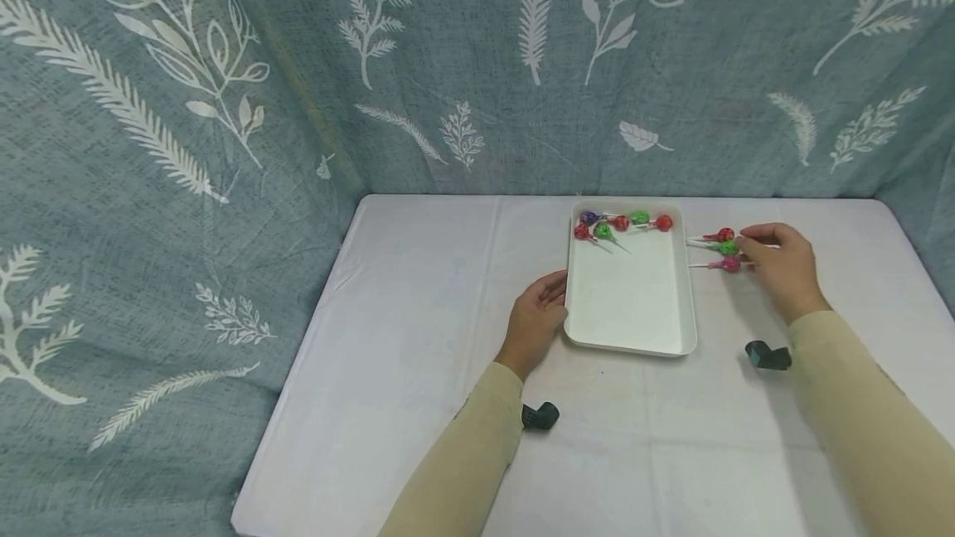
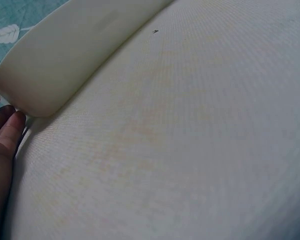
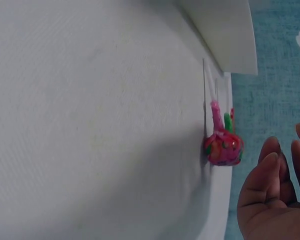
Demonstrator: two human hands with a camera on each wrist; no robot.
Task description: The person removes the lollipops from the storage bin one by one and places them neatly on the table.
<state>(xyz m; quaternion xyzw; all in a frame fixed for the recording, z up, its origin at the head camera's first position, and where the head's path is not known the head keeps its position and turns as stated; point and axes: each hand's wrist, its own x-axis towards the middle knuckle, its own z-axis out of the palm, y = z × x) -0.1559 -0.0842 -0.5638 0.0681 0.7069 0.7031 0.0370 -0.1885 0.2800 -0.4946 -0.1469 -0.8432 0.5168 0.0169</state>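
A shallow white tray (image 1: 630,297) lies on the table, with several wrapped lollipops along its far end, among them a purple one (image 1: 589,218) and a red one (image 1: 664,223). My left hand (image 1: 533,321) touches the tray's left outer wall with thumb and fingertips. Right of the tray, three lollipops lie in a column: a red one (image 1: 722,234), a green one (image 1: 727,248) and a pink-wrapped one (image 3: 223,148). Their sticks point at the tray. My right hand (image 1: 783,263) is at their heads, fingers gently bent, fingertips beside the green one; nothing shows between thumb and fingers.
White cloth covers the table (image 1: 418,313). A teal curtain (image 1: 477,65) with white leaf prints hangs behind it and along the left side. Dark wrist-worn devices (image 1: 767,355) stick out from both beige sleeves (image 1: 466,446).
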